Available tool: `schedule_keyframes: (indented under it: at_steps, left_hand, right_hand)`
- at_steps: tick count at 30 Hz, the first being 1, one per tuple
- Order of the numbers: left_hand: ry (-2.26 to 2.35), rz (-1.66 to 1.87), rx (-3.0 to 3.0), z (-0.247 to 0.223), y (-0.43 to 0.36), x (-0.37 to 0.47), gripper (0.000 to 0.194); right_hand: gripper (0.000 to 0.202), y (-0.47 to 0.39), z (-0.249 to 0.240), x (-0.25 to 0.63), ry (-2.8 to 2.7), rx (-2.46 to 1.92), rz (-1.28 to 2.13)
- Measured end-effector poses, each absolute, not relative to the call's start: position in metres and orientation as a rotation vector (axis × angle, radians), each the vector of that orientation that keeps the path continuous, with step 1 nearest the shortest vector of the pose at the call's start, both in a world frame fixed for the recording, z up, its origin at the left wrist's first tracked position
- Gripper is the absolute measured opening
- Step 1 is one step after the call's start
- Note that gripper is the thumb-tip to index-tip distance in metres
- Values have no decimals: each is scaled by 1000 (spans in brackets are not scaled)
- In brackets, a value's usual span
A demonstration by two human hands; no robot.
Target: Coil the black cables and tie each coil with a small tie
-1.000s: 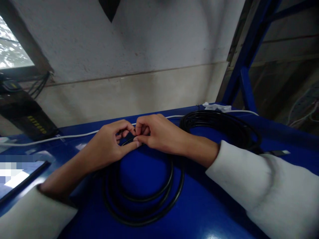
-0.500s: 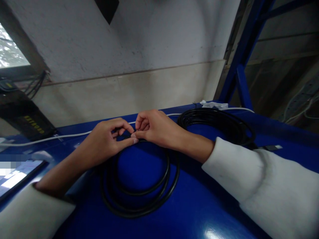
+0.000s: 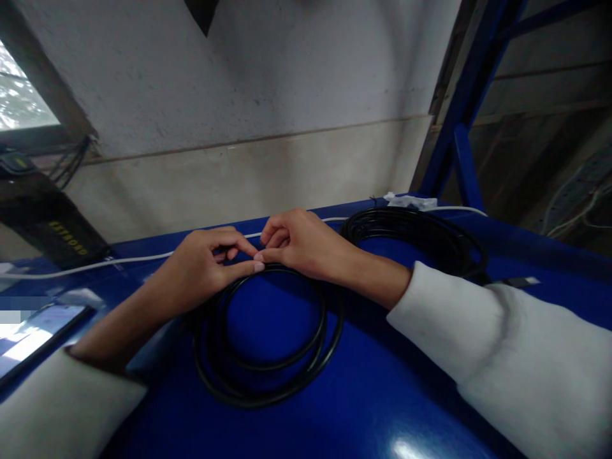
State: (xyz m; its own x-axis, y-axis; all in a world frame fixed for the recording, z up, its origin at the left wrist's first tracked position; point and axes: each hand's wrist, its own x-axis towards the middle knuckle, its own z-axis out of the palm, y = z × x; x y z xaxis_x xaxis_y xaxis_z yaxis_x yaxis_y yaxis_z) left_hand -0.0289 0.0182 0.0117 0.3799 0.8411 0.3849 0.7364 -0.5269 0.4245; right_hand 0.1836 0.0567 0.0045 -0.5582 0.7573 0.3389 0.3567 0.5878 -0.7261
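Observation:
A black cable [image 3: 268, 403] lies in a few loose loops on the blue table [image 3: 363, 389]. At the far side of these loops, my left hand [image 3: 210, 264] pinches the cable between thumb and fingertips. My right hand [image 3: 301, 245] meets it there from the right, its thumb and forefinger closed on the same spot and its other fingers curled. The fingertips of both hands touch. Whatever small piece may sit between them is hidden. Behind my right wrist rests a thicker coil of black cable [image 3: 406, 217], with a connector [image 3: 519, 282] sticking out at its right.
A white cord [image 3: 138, 260] runs along the table's back edge by the wall. On the left are a phone [image 3: 43, 331] and a black box [image 3: 57, 223] with yellow letters. Crumpled white plastic [image 3: 411, 201] lies behind the coil. A blue metal frame [image 3: 466, 115] rises at the right.
My fingertips have drawn closer together on the cable, the left fingers now meeting the right ones. The near side of the loops has lifted slightly away from me.

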Motion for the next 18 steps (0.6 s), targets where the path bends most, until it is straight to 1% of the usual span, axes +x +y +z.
schedule_keyframes:
  at_steps: [5, 14, 18]
  left_hand:
    - [1391, 860, 2411, 11, 19, -30, 14]
    - [1365, 879, 2357, 10, 19, -30, 18]
    - [1368, 884, 2348, 9, 19, -31, 20]
  right_hand:
    - [5, 58, 5, 185, -2181, -874, 820]
    - [6, 60, 5, 187, -2187, -842, 913]
    - [5, 61, 3, 187, -2216, -830, 892]
